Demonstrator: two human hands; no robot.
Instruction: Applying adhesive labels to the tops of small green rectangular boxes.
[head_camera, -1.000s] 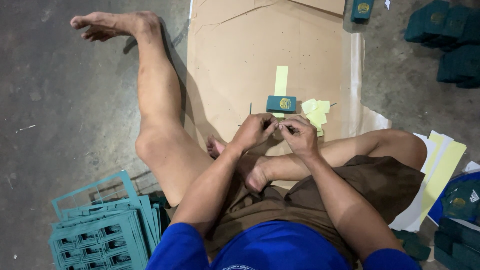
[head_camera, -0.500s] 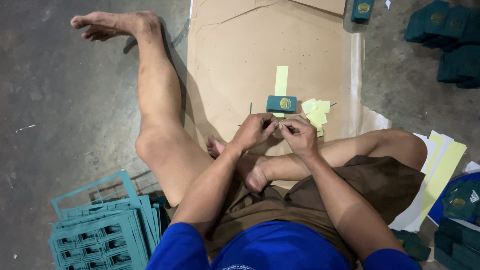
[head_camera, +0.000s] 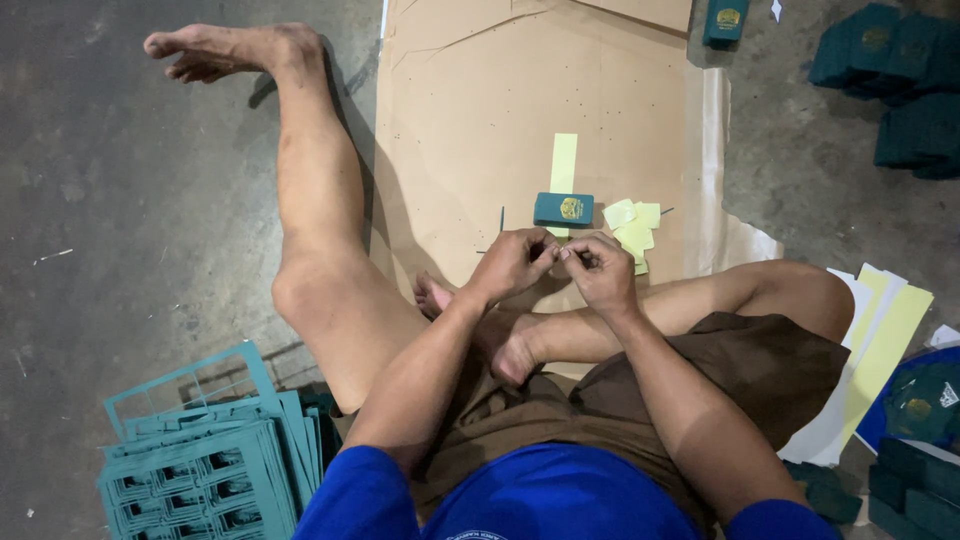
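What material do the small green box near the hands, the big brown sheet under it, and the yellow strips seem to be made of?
Small green box: likely printed cardboard, matte teal with a gold emblem and sharp folded edges.
Brown sheet: probably kraft paper or thin cardboard, dull tan, with creases and small holes.
Yellow strips: apparently thin paper, pale and flat; possibly sticker backing, but that is unclear.

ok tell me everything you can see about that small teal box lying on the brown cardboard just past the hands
The small teal box is a flat rectangular carton, apparently of card, closed, with a gold round emblem on its upward face. It lies flat, long side across the view, on the brown cardboard sheet. It overlaps the lower end of a pale yellow paper strip, and loose pale yellow slips lie beside it. Neither the left hand nor the right hand touches it.
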